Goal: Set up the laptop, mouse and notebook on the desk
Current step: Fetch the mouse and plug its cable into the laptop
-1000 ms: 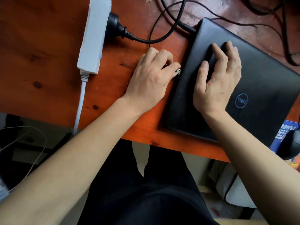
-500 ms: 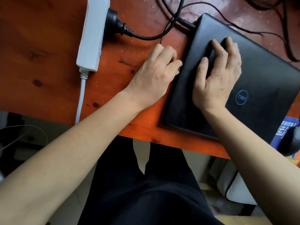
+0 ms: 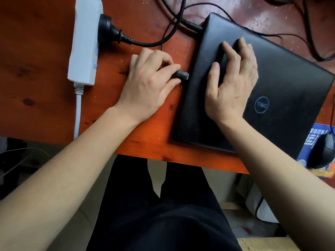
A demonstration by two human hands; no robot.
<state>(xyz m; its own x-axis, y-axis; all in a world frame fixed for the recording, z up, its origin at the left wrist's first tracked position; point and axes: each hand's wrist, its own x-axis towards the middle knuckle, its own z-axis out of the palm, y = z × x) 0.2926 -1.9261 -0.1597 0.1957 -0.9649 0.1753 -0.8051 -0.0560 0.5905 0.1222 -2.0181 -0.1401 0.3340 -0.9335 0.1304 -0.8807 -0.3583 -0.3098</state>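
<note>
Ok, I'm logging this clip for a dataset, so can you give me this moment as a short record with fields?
laptop: closed, on the desk, power cable at its far corner
left hand: pinches a USB plug at the laptop's left side, metal tip showing
right hand: rests flat on the laptop
mouse: on a printed pad, far right
power strip: white, one black plug in it
</note>
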